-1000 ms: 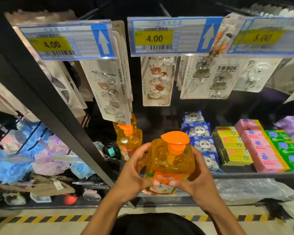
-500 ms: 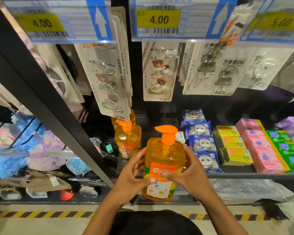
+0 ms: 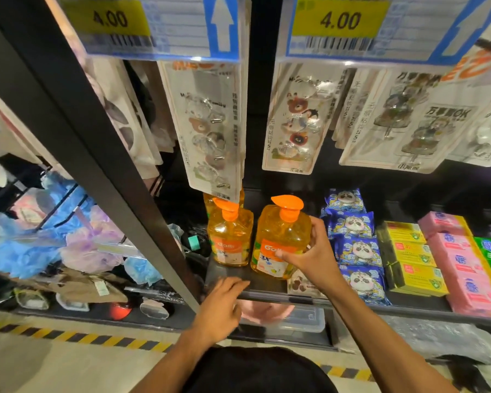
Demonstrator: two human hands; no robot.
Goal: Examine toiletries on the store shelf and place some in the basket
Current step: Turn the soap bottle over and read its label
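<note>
A shop: yellow 4.00 price tags (image 3: 340,24) with barcodes hang above carded hook packs (image 3: 295,120), and a shelf (image 3: 270,288) carries rows of boxed soap (image 3: 408,252).

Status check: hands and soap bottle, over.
Right-hand grip holds clear orange pump soap bottle at black shelf, beside matching bottle. Left-hand grip open, empty. Nothing blocking.
</note>
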